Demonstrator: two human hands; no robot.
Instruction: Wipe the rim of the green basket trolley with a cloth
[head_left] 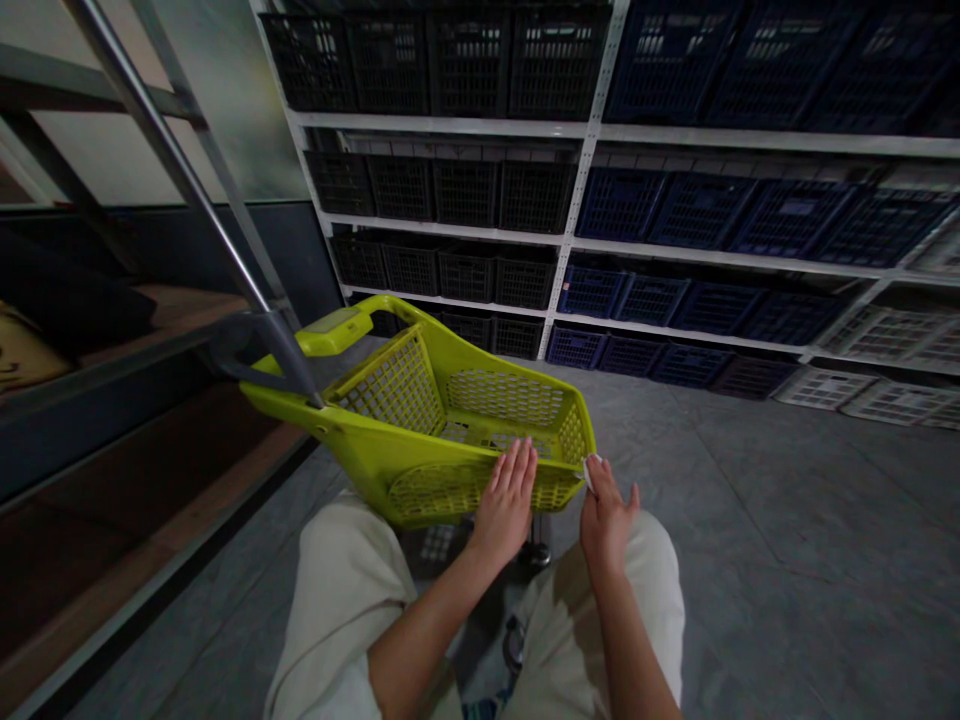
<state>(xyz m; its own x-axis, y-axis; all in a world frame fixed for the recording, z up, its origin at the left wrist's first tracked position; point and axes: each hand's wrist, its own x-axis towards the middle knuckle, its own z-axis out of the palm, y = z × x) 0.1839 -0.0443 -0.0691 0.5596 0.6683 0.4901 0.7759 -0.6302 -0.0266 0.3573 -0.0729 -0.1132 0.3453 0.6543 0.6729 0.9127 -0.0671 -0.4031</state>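
Behind the yellow-green plastic shopping cart (450,400), white steel shelving (581,190) holds rows of black crates (465,195) and navy crates (697,210), their insides too dark to make out. A grey floor (757,500) spreads to the right of the cart, and a steel tube (187,190) crosses in front of its far left corner. The left hand (506,500) lies open and flat on the cart's near rim. The right hand (606,518) sits at the rim's right corner, apparently touching a small white scrap (590,470); whether it pinches it, I cannot tell. Pale trousers (337,590) hide most of the cart's underside, where one dark caster (535,553) shows.
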